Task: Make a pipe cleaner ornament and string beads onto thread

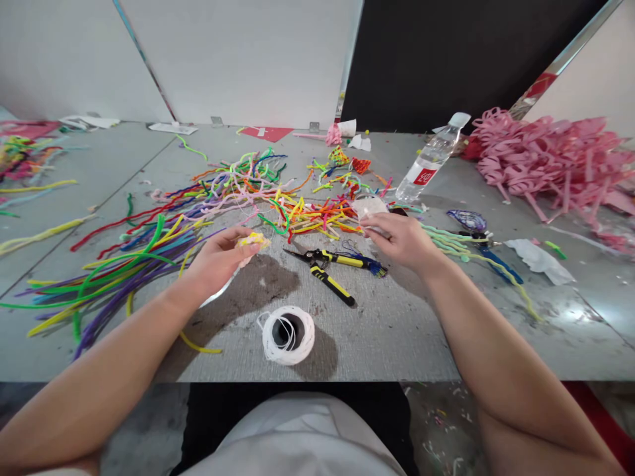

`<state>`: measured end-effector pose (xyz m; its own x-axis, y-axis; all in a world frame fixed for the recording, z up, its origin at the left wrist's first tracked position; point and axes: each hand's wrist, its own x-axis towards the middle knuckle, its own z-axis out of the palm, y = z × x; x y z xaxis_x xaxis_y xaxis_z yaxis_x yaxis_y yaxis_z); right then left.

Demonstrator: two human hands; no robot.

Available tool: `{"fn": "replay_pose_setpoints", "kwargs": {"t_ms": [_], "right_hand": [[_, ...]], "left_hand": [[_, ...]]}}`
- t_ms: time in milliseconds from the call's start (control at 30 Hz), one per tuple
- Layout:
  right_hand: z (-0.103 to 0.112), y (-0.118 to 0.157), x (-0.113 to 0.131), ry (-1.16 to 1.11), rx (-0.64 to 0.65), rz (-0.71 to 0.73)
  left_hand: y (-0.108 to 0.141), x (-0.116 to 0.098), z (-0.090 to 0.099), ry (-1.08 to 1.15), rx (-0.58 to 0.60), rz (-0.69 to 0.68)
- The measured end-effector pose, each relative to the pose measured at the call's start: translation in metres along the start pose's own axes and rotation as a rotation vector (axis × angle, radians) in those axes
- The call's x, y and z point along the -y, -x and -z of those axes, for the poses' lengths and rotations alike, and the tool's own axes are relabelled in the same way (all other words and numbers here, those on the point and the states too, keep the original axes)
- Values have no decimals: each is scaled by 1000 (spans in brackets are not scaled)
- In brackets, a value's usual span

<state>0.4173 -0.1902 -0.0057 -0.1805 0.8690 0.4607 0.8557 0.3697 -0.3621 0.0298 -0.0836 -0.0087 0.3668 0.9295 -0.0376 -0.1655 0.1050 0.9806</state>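
My left hand (225, 256) is closed in a pinch around a small yellow and white fuzzy piece (254, 240). A white strip trails below that hand, partly hidden by it. My right hand (399, 239) pinches a crumpled whitish piece of tissue (371, 207) above the far side of the table. Between the hands lie black and yellow pliers (331, 276) with their handles spread. Closer to me stands a roll of white cord (303, 337), its loose end looped over the core.
Colourful pipe cleaners (133, 264) cover the left and middle of the table (397, 330). A water bottle (430, 162) stands tilted in view at the back right, before a heap of pink ribbon (540, 155). Blue-handled pliers (501, 263) and a scrap of tissue (540, 261) lie right.
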Motion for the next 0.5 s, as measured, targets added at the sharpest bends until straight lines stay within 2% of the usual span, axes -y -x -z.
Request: {"fn": "replay_pose_setpoints", "kwargs": {"t_ms": [233,500], "right_hand": [[-3,0,-4,-55,45,107],[5,0,1,-10,185,137]], "left_hand": [[-3,7,4,3,7,2],[-3,8,4,7,18,14]]}}
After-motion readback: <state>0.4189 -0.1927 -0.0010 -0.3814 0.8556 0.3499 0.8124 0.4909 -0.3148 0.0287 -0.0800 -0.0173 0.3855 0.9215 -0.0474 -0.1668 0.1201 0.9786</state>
